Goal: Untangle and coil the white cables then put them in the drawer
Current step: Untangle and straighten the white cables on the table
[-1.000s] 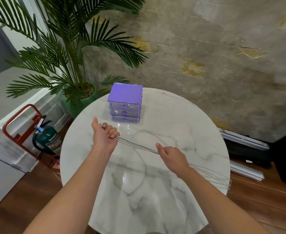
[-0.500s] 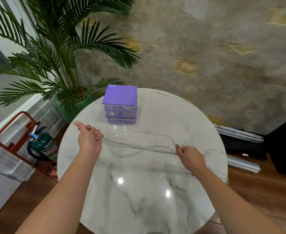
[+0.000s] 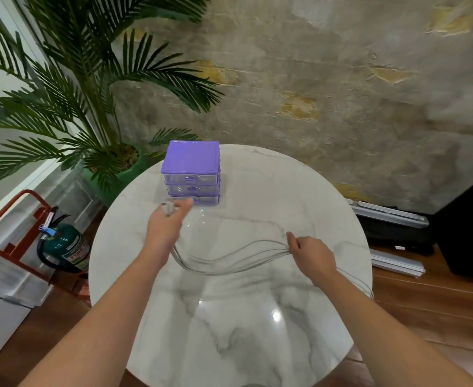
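Left hand (image 3: 165,227) gripping plug ends, right hand (image 3: 310,255) pinching the white cables (image 3: 229,261) at three o'clock. Best slid rightward evenly, keeping strands parallel before looping.

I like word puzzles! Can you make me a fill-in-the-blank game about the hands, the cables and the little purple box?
1. The white cables sag between the left hand and the ____ hand.
2. The purple drawer unit has ____ drawers, all closed.
3. The round table has a ____ pattern.
4. The plant pot beside the table is ____.

Missing words: right; three; marble; green
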Action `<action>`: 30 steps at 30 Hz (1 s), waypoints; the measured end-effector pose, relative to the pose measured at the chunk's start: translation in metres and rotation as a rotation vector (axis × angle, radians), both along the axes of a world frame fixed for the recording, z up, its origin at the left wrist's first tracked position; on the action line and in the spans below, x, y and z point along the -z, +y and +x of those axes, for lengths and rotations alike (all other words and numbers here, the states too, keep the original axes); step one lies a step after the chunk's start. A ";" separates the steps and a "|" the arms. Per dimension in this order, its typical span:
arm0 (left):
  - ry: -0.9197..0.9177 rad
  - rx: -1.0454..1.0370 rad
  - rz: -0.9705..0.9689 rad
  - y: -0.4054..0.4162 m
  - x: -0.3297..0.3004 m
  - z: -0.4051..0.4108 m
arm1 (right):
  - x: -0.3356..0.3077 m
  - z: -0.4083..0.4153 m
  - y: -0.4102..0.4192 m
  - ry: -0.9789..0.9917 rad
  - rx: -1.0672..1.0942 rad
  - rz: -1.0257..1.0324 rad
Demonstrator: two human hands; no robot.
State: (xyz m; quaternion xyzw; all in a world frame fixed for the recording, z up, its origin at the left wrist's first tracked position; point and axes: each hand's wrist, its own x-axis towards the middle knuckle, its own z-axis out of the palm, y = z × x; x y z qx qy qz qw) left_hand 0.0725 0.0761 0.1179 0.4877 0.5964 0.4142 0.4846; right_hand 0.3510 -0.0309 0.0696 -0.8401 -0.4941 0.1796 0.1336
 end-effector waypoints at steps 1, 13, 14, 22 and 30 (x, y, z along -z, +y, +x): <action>0.097 0.085 0.051 -0.003 -0.001 0.010 | -0.002 -0.004 0.002 0.003 -0.021 0.011; 0.482 0.871 -0.004 -0.048 0.020 0.106 | -0.024 -0.021 0.013 0.187 -0.063 0.060; 0.464 0.875 0.002 -0.050 0.019 0.108 | -0.025 -0.018 0.013 0.205 -0.055 0.072; 0.227 0.603 -0.072 -0.041 0.017 0.115 | -0.029 0.010 0.006 0.639 0.026 0.159; -0.102 0.261 -0.226 -0.009 0.027 0.096 | -0.010 0.065 -0.027 0.571 0.087 0.010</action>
